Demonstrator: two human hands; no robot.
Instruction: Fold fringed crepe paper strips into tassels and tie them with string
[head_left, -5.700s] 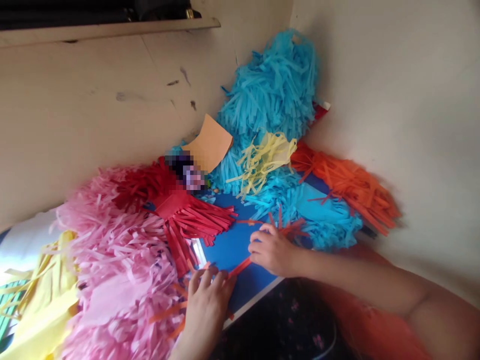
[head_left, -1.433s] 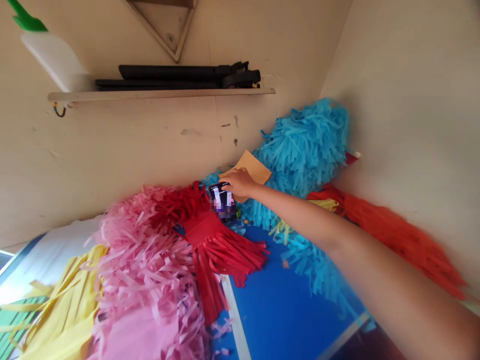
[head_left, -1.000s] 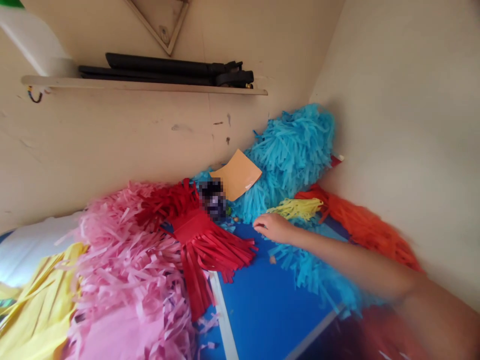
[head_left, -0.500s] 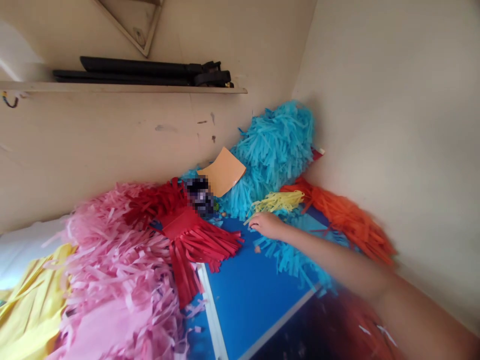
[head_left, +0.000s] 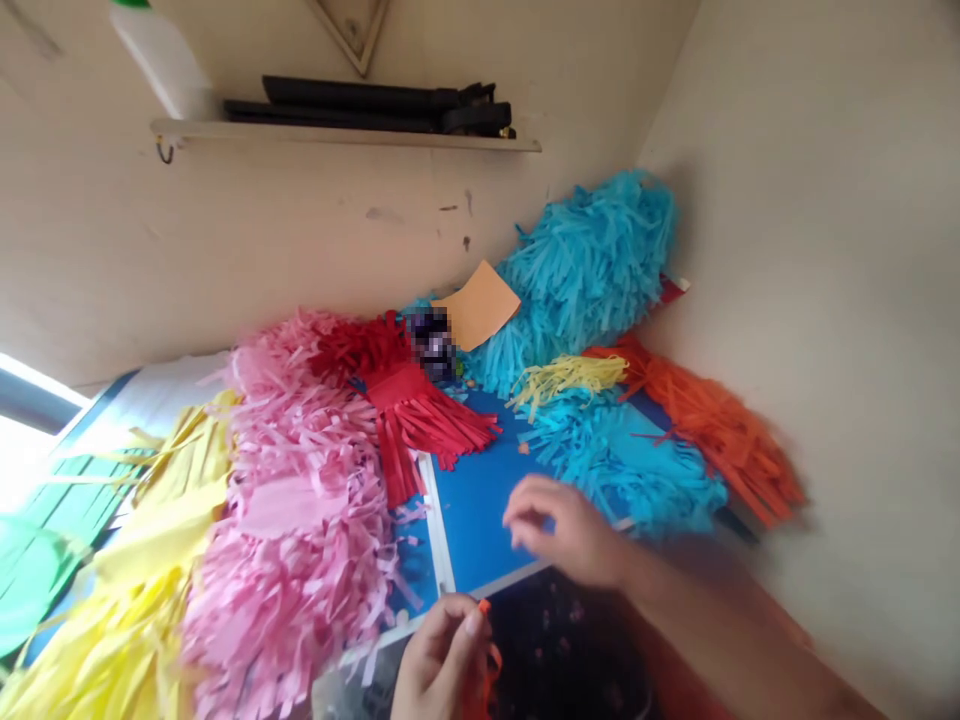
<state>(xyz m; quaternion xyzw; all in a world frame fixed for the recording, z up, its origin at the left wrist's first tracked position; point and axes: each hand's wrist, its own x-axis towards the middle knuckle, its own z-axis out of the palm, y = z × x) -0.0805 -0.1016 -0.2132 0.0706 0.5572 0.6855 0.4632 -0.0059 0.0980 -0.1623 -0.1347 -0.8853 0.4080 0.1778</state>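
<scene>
Pink paper fringe (head_left: 300, 500) lies left of the blue board (head_left: 472, 530); below this board the left hand (head_left: 439, 665) pinches a small orange paper strip (head_left: 487, 680), and over it the right hand (head_left: 562, 530) stays empty, fingers loosely spread

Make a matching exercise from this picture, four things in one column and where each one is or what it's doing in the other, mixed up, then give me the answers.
Things:
1. Left hand
2. Right hand
3. Peach paper square
4. Red paper fringe

Places or states:
A. Over the blue board
B. Against the turquoise paper fringe
C. Holding a strip of orange paper
D. Beside the pink paper fringe

Pairs: 1-C, 2-A, 3-B, 4-D
</scene>
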